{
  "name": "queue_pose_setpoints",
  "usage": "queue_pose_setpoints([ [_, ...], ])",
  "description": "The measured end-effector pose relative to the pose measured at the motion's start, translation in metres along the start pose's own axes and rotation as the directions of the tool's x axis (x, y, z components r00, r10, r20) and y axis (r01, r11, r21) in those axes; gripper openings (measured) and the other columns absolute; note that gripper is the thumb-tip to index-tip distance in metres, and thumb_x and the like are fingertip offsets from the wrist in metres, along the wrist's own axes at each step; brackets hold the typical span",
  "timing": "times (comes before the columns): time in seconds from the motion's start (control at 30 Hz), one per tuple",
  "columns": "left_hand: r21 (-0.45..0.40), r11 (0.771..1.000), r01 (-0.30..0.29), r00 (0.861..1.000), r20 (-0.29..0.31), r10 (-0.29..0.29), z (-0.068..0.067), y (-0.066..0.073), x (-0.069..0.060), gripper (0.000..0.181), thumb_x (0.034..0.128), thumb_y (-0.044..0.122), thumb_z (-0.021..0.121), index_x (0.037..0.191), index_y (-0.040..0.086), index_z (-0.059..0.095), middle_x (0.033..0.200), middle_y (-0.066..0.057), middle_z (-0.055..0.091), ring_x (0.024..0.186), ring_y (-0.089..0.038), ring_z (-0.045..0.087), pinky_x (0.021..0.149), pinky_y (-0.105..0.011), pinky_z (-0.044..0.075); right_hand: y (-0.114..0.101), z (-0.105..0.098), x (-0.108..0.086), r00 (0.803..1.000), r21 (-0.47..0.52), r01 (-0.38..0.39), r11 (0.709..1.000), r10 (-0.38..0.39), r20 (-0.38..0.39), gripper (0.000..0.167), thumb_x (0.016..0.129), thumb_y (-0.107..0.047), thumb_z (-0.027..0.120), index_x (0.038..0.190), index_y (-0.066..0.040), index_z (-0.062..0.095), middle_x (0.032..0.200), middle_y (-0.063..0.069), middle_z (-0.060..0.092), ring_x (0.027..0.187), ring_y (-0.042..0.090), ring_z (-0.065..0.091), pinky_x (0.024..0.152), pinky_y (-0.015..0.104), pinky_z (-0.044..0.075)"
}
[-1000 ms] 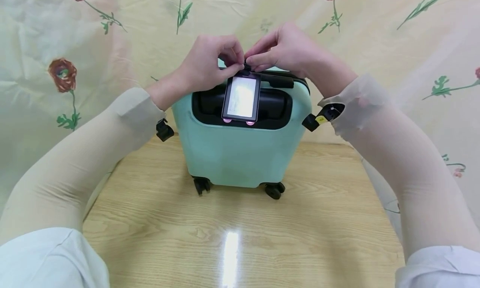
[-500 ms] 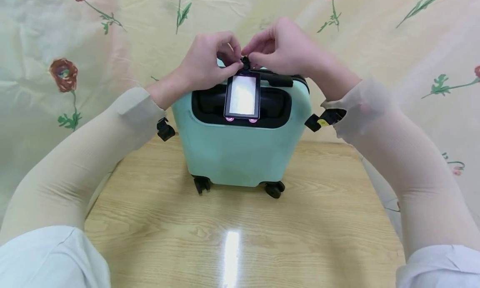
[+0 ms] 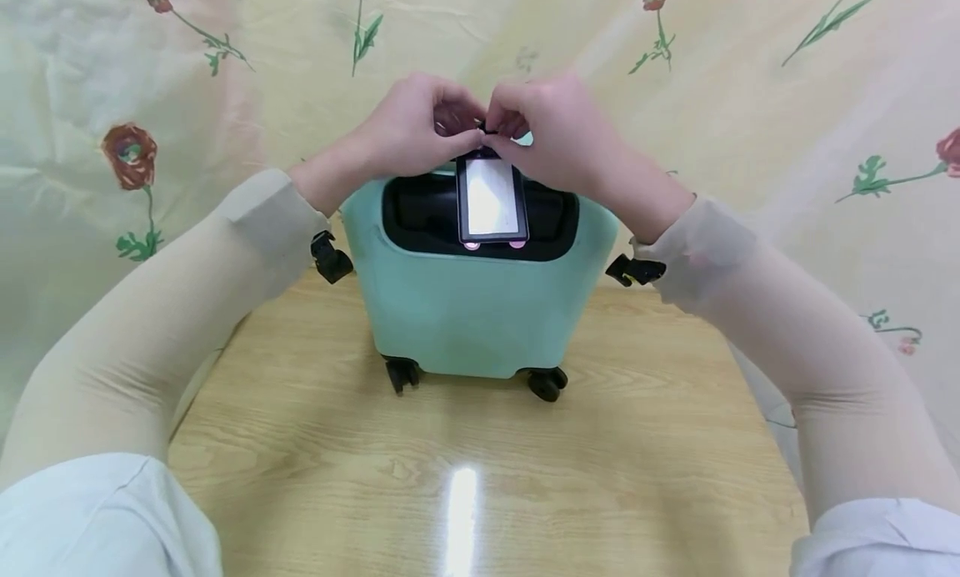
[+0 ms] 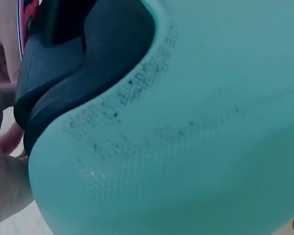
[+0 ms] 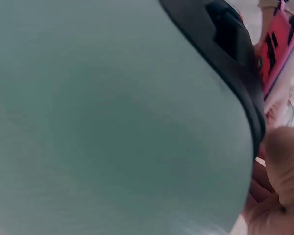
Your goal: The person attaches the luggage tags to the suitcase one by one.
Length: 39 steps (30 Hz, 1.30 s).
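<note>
In the head view, a mint-green suitcase [image 3: 480, 310] is stood on a wooden table [image 3: 315, 444], with casters [image 3: 547, 383] seen at its five and seven o'clock. Towards its twelve o'clock, a luggage tag [image 3: 492, 198] is hung before the black recess [image 3: 420, 218]. Its pale window is whitened by glare, so any writing cannot be read. The tag's black strap [image 3: 487, 127] is pinched between thumb and curled fingers by the left hand [image 3: 420, 127] from eleven o'clock and the right hand [image 3: 558, 135] from one.

In the left wrist view, a sliver of the tag's coloured back is shown at ten o'clock, and fingers are seen at nine.

In the right wrist view, the tag's pink back [image 5: 280, 49] is seen at two o'clock; its black markings cannot be made out. Fingers are shown at four o'clock, partly hidden by the shell.
</note>
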State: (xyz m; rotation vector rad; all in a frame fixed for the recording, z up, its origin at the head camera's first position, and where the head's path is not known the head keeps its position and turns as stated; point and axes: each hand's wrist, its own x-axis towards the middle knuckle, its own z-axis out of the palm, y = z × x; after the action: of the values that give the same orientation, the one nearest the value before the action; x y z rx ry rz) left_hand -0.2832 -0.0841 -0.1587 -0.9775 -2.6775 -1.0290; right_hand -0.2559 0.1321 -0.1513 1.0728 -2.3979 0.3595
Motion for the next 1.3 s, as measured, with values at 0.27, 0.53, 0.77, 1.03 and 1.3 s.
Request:
queue_pose_setpoints([
  [0.27,-0.162,0.975,-0.154,0.983,0.079,0.168,0.004,-0.008,0.007,0.029,0.1029,0.009,0.066,0.132,0.004,0.067,0.134,-0.008,0.068,0.119,-0.020,0.071,0.109,-0.035,0.058,-0.004,0.006,-0.011,0.984,-0.029,0.110,0.994,-0.113,-0.136,0.011,0.100,-0.005,0.072,0.098,0.004,0.078,0.098,0.021,0.073,0.086,0.036,0.071,0.081,0.049,0.063],
  [0.53,-0.077,0.992,-0.096,0.917,0.382,0.118,-0.015,-0.008,0.029,0.028,0.1074,0.019,0.063,0.135,0.011,0.067,0.133,-0.005,0.069,0.119,-0.016,0.066,0.120,-0.036,0.046,0.006,0.016,-0.020,0.954,-0.049,0.200,0.979,-0.206,-0.218,0.013,0.099,-0.007,0.074,0.094,0.005,0.078,0.100,0.022,0.071,0.090,0.035,0.071,0.084,0.046,0.064],
  [0.77,-0.059,0.997,-0.045,0.837,0.544,0.070,-0.029,0.003,0.040,0.022,0.1084,0.022,0.061,0.129,0.014,0.062,0.137,-0.004,0.063,0.123,-0.018,0.062,0.125,-0.041,0.042,0.005,0.016,-0.023,0.942,-0.084,0.222,0.971,-0.236,-0.239,0.014,0.099,-0.010,0.077,0.095,0.002,0.079,0.098,0.019,0.070,0.085,0.033,0.069,0.078,0.045,0.064],
  [1.03,-0.083,0.996,-0.030,0.839,0.539,0.070,-0.031,0.002,0.041,0.024,0.1089,0.020,0.060,0.131,0.013,0.062,0.141,-0.003,0.060,0.135,-0.020,0.058,0.129,-0.045,0.037,-0.001,0.015,-0.027,0.961,-0.081,0.190,0.978,-0.203,-0.188,0.013,0.100,-0.008,0.073,0.098,0.005,0.075,0.100,0.020,0.065,0.084,0.033,0.066,0.078,0.044,0.063],
  [1.3,-0.081,0.996,-0.038,0.861,0.504,0.073,-0.029,-0.004,0.039,0.028,0.1075,0.022,0.063,0.134,0.013,0.065,0.136,-0.005,0.066,0.120,-0.021,0.062,0.126,-0.044,0.042,-0.004,0.017,-0.029,0.973,-0.089,0.128,0.988,-0.143,-0.180,0.014,0.100,-0.009,0.073,0.105,0.004,0.079,0.099,0.019,0.071,0.082,0.033,0.067,0.075,0.045,0.062],
])
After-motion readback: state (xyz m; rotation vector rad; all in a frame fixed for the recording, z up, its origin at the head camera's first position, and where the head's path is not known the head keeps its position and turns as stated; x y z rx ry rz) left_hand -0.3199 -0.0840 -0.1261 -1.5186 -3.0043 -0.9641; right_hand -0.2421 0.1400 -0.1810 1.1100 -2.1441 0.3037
